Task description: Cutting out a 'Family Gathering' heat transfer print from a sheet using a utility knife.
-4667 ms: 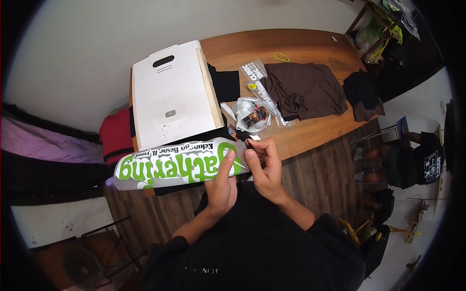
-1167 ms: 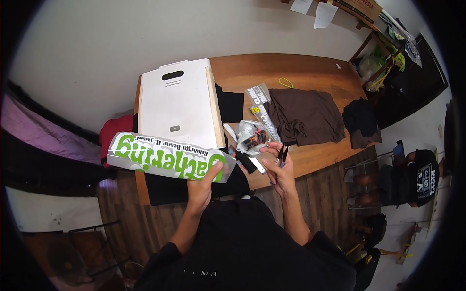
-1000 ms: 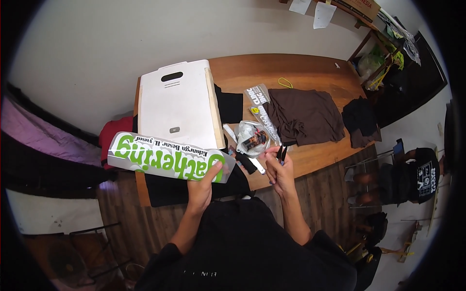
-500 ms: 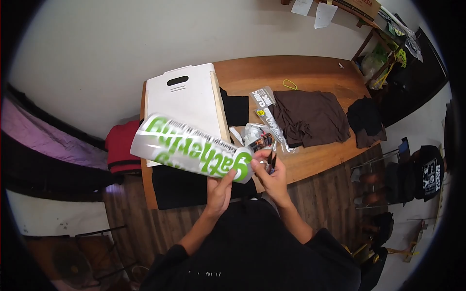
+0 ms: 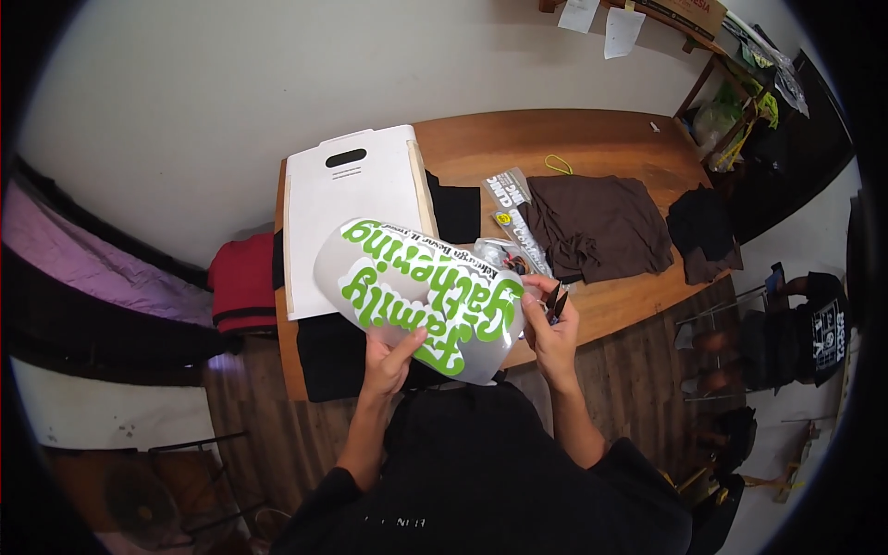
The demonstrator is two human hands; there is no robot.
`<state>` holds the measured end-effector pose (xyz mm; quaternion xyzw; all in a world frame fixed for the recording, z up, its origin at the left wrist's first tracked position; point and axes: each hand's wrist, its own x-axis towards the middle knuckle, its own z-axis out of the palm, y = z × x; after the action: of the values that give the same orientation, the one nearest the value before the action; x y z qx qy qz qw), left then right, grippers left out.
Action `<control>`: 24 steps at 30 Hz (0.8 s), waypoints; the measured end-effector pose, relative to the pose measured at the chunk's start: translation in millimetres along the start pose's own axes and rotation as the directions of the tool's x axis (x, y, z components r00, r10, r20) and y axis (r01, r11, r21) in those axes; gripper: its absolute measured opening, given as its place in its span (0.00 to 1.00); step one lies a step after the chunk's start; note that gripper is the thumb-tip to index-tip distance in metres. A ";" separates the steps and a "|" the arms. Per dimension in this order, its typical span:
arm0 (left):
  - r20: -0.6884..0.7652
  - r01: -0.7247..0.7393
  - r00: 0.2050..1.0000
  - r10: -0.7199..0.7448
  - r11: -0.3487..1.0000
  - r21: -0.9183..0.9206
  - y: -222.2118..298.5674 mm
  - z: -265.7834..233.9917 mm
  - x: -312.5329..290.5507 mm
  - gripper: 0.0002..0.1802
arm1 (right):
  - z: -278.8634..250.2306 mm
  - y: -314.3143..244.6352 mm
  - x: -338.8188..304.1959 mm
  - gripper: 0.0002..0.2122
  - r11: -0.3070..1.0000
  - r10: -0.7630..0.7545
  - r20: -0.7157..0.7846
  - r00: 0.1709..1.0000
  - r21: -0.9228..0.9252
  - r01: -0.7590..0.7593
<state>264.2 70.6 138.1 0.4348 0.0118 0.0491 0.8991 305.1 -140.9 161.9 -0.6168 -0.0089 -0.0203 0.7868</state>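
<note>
A clear film sheet with green, white-edged lettering (image 5: 407,294) is held up over the table's near side, bowed between both hands. My left hand (image 5: 387,363) pinches its lower edge, the thumb on top. At the right edge my right hand (image 5: 552,340) grips the film between thumb and fingers. A small dark pointed tool (image 5: 557,302), perhaps snips, sticks up from that same hand. Behind the film, a white board with a slot handle (image 5: 356,208) lies on black cloth (image 5: 331,363). The film hides part of both.
On the wooden table (image 5: 481,139) lie a brown garment (image 5: 597,227), a dark folded cloth (image 5: 700,222), printed film strips (image 5: 507,188) and a yellow-green loop (image 5: 558,165). A red item (image 5: 242,282) stands left of the table. Another person (image 5: 805,324) sits at the right.
The film has opened from a curled roll into a flatter sheet, showing more lettering. My hands have moved apart, the left going left and the right going right.
</note>
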 end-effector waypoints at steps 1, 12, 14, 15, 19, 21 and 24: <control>-0.002 0.009 1.000 -0.009 1.000 0.008 -1.0 0.3 0.8 0.27 | 0.7 -2.2 -0.2 0.11 0.999 0.031 -0.016 0.999 0.012 -0.031; -0.165 -0.214 0.960 0.228 0.972 0.101 -17.8 5.9 -0.1 0.18 | -0.8 7.5 -6.2 0.14 0.964 0.105 0.264 0.959 0.208 -0.163; -0.128 -0.201 0.966 0.225 0.964 0.173 -18.7 6.8 0.2 0.17 | 5.3 2.5 -6.4 0.17 0.940 0.118 0.191 0.974 0.295 -0.172; -0.140 -0.125 0.977 0.162 0.962 0.242 -20.6 3.3 1.8 0.18 | 8.8 -4.8 -9.8 0.17 0.970 0.167 0.148 0.975 0.152 -0.189; -0.209 -0.194 0.946 0.246 0.951 0.240 -24.0 -3.5 1.5 0.26 | 7.0 18.4 -10.0 0.17 0.984 0.161 0.076 0.984 0.067 -0.166; -0.279 -0.293 0.915 0.292 0.955 0.040 -3.5 9.8 11.6 0.29 | -5.3 25.8 -18.4 0.15 0.985 0.166 0.114 0.979 0.030 -0.171; -0.209 -0.334 0.917 0.339 0.941 0.061 20.2 20.1 17.4 0.30 | -34.2 47.1 -17.7 0.11 0.967 0.117 0.230 0.966 -0.246 -0.059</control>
<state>281.2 69.1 166.9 0.4332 0.0353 0.2497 0.8653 289.1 -162.5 107.3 -0.7041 -0.0751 0.0896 0.7005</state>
